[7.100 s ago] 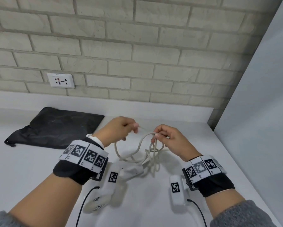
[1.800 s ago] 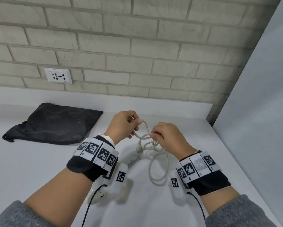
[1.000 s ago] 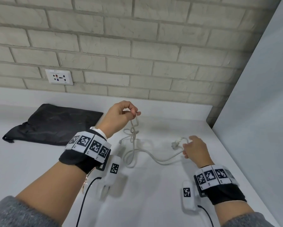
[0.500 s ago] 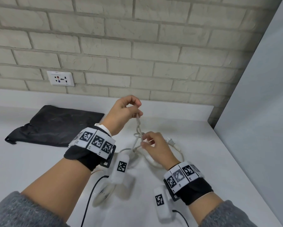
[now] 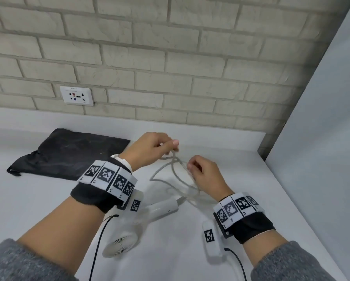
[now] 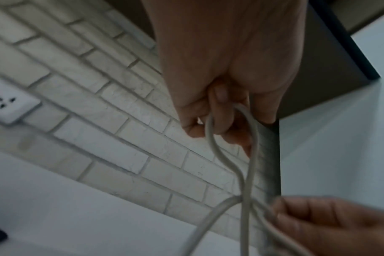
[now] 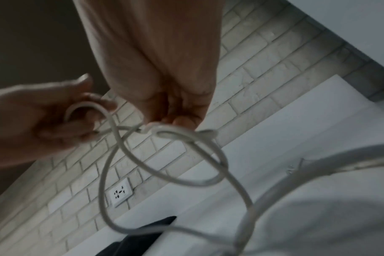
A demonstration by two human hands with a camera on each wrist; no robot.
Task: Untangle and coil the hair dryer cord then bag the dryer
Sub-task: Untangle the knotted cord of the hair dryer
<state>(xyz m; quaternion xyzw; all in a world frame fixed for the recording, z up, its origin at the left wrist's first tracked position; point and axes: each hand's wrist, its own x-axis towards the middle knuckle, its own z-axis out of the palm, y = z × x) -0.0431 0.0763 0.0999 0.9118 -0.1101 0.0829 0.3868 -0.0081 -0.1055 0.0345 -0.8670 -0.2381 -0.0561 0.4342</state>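
2 hands, 1 cord, perhaps knotted

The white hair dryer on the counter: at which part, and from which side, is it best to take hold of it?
Probably the white hair dryer is best gripped round its straight handle, coming from above. It lies flat on the white counter with the handle free on top, slim enough for fingers to wrap. The round grille end looks too wide. The grey cord leaves the handle's far end, so grip mid-handle.

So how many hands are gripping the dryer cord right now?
2. The left hand pinches a loop of the cord raised above the counter, and the right hand pinches it just beside, near the crossing. The hair dryer lies untouched below.
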